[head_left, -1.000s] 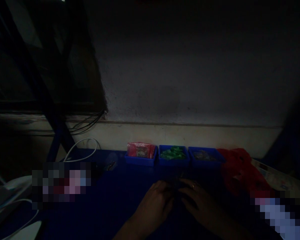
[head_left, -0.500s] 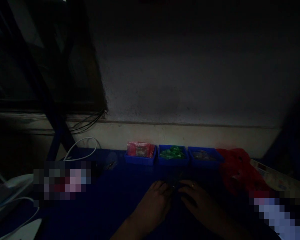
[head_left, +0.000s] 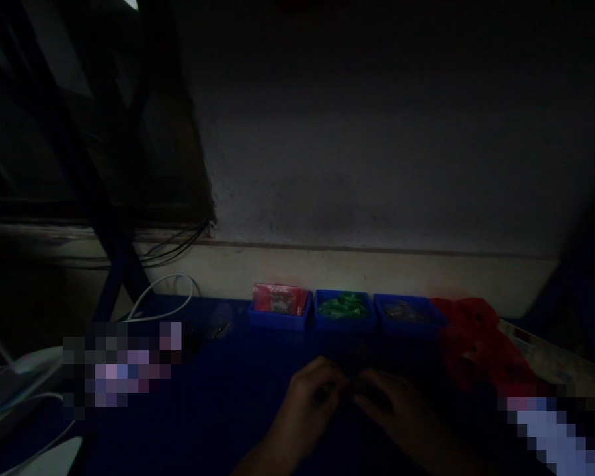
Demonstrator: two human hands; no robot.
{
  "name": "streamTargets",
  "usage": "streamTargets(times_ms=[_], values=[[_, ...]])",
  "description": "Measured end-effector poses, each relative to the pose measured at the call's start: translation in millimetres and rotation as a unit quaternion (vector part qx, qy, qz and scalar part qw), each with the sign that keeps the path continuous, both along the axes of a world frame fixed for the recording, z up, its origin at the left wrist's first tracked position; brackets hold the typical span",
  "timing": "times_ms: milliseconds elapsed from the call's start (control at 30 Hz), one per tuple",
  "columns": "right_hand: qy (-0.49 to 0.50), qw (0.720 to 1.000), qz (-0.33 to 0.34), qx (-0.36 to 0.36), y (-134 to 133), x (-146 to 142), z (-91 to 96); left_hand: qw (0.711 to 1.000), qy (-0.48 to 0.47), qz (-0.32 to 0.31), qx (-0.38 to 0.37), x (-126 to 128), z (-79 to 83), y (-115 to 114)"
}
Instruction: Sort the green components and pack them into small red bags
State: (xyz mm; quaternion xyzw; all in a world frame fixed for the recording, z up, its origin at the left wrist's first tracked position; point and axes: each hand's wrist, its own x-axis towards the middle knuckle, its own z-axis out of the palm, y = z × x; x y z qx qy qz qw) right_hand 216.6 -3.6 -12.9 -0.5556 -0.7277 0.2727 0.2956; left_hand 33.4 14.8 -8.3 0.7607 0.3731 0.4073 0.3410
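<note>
In the dim light my left hand (head_left: pixel 313 400) is low over the blue table, its fingers curled in and thumb tips close together. Just to its right is my right hand (head_left: pixel 394 406), bent the same way, with its fingertips almost meeting those of the left. Whatever lies between the fingertips is too dark and small to make out. Beyond the hands stand three blue trays: one with red packets (head_left: pixel 279 299), one with green plastic bags (head_left: pixel 344 305), and one with clear plastic bags (head_left: pixel 404 311).
A red plastic bag (head_left: pixel 476 340) lies to the right, beside a pale printed box or board (head_left: pixel 550 357). At the left are a white cable (head_left: pixel 191 291), a small clear packet (head_left: pixel 219 330) and a blurred-out patch. A wall rises behind the table (head_left: pixel 203 410).
Both hands have drawn closer together, and their fingers are more curled. The left hand has turned, with thumb and fingers brought together. A faint clear item seen between them is now hard to see.
</note>
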Motion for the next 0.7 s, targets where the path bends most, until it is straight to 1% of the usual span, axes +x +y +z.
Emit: streamTargets(times_ms=[67, 167, 233, 367, 533, 700], values=[[0.027, 0.999, 0.015, -0.016, -1, -3, 5.1, 0.996, -0.061, 0.012, -0.066, 4, -1.3, 1], [0.076, 0.996, 0.025, -0.036, -1, -6, 11.1, 0.974, -0.153, 0.002, -0.165, 5, -4.0, 5], [0.098, 0.994, 0.021, -0.048, 0, -7, 12.8, 0.967, -0.154, -0.019, -0.203, 4, -5.5, 9], [0.120, 0.990, 0.024, -0.075, 2, -8, 12.1, 0.969, -0.102, -0.044, -0.221, 1, -6.8, 11], [0.148, 0.985, -0.014, -0.087, 5, -6, 6.1, 0.969, -0.102, -0.070, -0.214, 1, -5.5, 7], [0.150, 0.983, -0.017, -0.101, 4, -2, 3.0, 0.964, -0.109, -0.087, -0.227, 3, -0.2, 0]])
